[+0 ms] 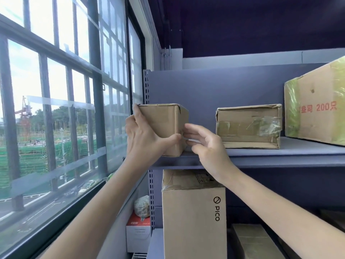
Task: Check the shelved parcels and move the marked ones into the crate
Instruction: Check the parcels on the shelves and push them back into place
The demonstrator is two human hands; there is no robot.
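The small cardboard box [164, 128] stands at the left end of the upper blue shelf [280, 156], next to the window [56, 90]. The left hand [143, 135] grips it, fingers on its left face, thumb across its front. The right hand [203, 144] is open, fingertips touching the box's right edge. A taped box [248, 126] and a "200" carton [315, 109] sit further right. A PICO carton [194, 212] stands 1 level below.

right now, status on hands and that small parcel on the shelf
Left hand grips small parcel at shelf edge. Right hand open beside it. Taped box stands clear.
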